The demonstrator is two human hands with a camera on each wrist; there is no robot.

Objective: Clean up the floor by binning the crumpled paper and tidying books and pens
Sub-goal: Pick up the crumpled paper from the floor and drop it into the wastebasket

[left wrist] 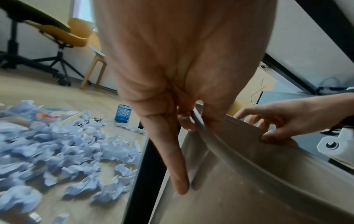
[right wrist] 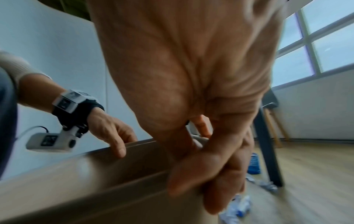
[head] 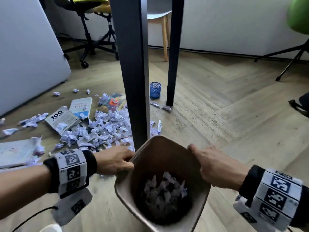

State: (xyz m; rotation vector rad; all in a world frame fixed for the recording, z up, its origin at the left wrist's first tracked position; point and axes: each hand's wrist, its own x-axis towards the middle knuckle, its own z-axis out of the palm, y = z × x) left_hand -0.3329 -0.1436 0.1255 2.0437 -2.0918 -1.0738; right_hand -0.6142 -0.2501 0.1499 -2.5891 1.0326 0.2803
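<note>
A tan bin (head: 120, 187) stands tilted on the floor in front of me, with crumpled pale-blue paper (head: 164, 190) in its bottom. My left hand (head: 124, 160) pinches the bin's left rim (left wrist: 199, 121). My right hand (head: 203, 162) grips the right rim (right wrist: 122, 175), fingers curled over it. More crumpled paper (head: 103, 129) lies heaped on the floor to the left. Among it are a grey "100" book (head: 61, 119), a white and blue book (head: 82, 106) and a colourful book (head: 113, 102). A white pen (head: 159, 126) lies right of the near table leg.
Two dark table legs (head: 133, 72) (head: 173, 56) stand just behind the bin. A blue mesh pen cup (head: 155, 90) sits between them. An open book (head: 15, 153) lies at far left. An office chair (head: 93, 39), a wooden chair leg (head: 164, 39) and a tripod (head: 292, 61) stand further back.
</note>
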